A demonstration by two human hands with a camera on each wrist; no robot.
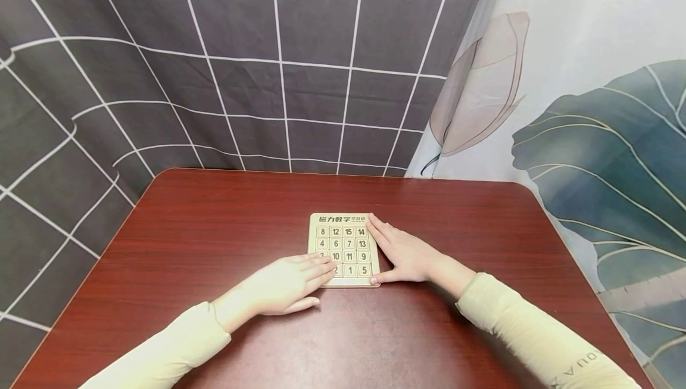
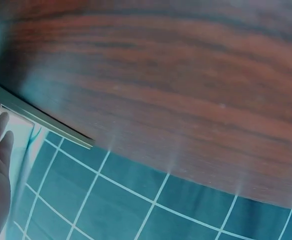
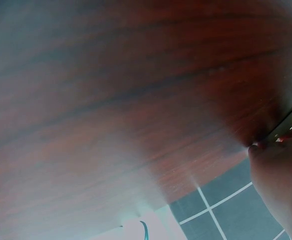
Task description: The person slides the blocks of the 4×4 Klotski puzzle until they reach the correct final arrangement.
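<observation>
Fingers [image 1: 317, 270] touch the puzzle [image 1: 343, 250]; only head view shows numbers [image 1: 349, 244].

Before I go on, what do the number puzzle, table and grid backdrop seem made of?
Number puzzle: perhaps plastic or painted wood; its pale, even surface leaves that open. Table: wood or imitation laminate, glossy, judging by reddish grain and glare. Grid backdrop: likely matt fabric, given its soft folds.

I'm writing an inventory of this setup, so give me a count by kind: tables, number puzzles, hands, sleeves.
Tables: 1 (red-brown table)
Number puzzles: 1 (number puzzle)
Hands: 2 (left hand, right hand)
Sleeves: 2 (left sleeve, right sleeve)
Total: 6
</observation>
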